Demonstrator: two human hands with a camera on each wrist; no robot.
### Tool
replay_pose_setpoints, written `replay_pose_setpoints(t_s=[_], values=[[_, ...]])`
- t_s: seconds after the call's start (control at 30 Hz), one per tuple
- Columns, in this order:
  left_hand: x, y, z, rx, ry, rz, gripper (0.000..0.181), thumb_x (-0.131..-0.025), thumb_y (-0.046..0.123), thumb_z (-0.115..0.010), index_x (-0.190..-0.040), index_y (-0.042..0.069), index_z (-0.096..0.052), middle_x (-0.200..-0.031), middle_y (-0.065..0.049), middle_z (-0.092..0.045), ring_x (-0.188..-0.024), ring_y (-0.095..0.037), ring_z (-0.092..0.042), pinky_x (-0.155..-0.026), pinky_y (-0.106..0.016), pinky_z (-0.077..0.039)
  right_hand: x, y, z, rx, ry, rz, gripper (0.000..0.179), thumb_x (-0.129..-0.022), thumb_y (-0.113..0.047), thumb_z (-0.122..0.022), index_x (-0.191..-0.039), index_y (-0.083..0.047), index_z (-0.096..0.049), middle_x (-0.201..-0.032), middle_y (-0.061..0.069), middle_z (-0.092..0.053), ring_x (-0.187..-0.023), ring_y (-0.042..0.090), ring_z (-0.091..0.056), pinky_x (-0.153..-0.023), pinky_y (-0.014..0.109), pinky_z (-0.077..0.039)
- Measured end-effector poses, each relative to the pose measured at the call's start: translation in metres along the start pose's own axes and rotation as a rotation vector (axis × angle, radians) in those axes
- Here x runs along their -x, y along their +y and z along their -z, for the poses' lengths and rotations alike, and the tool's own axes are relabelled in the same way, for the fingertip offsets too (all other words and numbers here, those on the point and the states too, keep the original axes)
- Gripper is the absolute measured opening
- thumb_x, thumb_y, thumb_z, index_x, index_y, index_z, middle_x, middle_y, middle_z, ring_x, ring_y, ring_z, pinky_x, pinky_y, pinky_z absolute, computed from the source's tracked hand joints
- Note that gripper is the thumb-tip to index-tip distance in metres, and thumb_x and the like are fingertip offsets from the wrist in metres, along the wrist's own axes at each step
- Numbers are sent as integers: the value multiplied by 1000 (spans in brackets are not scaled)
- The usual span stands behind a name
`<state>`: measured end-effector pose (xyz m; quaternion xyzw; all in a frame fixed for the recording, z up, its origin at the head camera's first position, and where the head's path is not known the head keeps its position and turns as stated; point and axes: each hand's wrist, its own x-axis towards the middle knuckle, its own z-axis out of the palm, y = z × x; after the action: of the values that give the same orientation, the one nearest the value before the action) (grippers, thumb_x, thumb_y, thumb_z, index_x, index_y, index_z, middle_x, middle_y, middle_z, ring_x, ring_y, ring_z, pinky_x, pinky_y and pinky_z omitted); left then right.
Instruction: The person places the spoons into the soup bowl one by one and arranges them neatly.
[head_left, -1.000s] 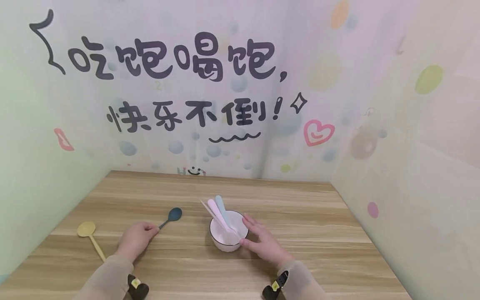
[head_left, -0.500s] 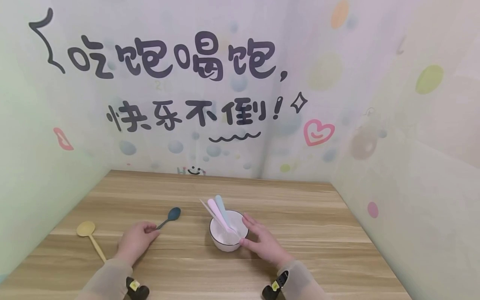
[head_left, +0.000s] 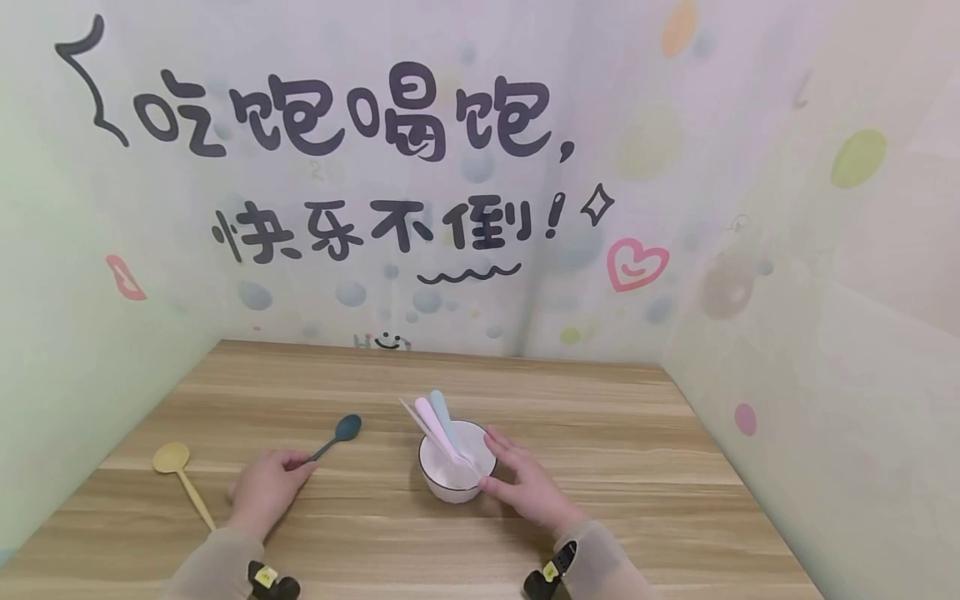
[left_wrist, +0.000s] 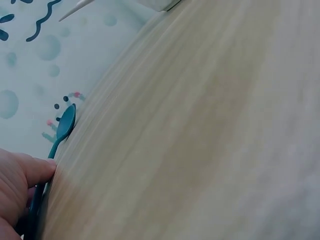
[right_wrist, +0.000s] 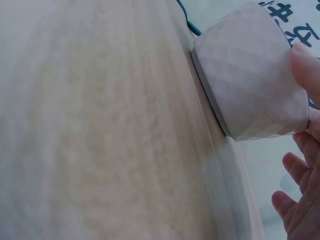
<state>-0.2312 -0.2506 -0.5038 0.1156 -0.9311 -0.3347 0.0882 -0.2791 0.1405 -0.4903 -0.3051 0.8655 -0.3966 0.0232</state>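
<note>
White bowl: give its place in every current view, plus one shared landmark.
Head: the white bowl stands at lower centre.
Left wrist: only a sliver, mid top edge.
Right wrist: large, upper right.
Shared landmark: blue spoon, left in the first two, partly visible at the top in the last.

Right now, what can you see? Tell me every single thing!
table: one, brown, in front
walls: three, pale, around the table
lettering: two lines, black, back wall
wall drawings: many, mixed colours, on the walls
bowl: one, white with dark rim, mid-table
utensils: two, pink and pale blue, in bowl
thin handle: one, whitish, in bowl
dark spoon: one, dark blue, left of bowl
yellow spoon: one, yellow, far left
left grip: one, bare, pinching dark spoon
right grip: one, bare, against bowl
sleeves: two, beige, behind the grips
wrist gadgets: two, black, at the sleeves
</note>
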Motion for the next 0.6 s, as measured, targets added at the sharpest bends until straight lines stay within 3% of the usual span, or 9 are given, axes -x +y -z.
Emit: replay_pose_setpoints(t_s=[0.37, 0.6], values=[[3, -3, -3, 32, 28, 5, 30, -91, 36, -64, -103, 9, -71, -110, -18, -65, -105, -41, -54, -79, -58, -20, 0, -1, 0, -11, 1, -4, 68, -91, -29, -66, -147, -6, -36, -157, 9, -25, -142, 40, -18, -110, 60, -16], [3, -3, -2, 45, 37, 3, 30, -91, 36, -64, -102, 9, -71, -108, -17, -67, -104, -41, -55, -79, -58, -19, 0, -1, 1, -13, -7, -23, 69, -91, -34, -65, -148, -8, -35, -158, 6, -23, -143, 38, -17, -111, 58, -15]])
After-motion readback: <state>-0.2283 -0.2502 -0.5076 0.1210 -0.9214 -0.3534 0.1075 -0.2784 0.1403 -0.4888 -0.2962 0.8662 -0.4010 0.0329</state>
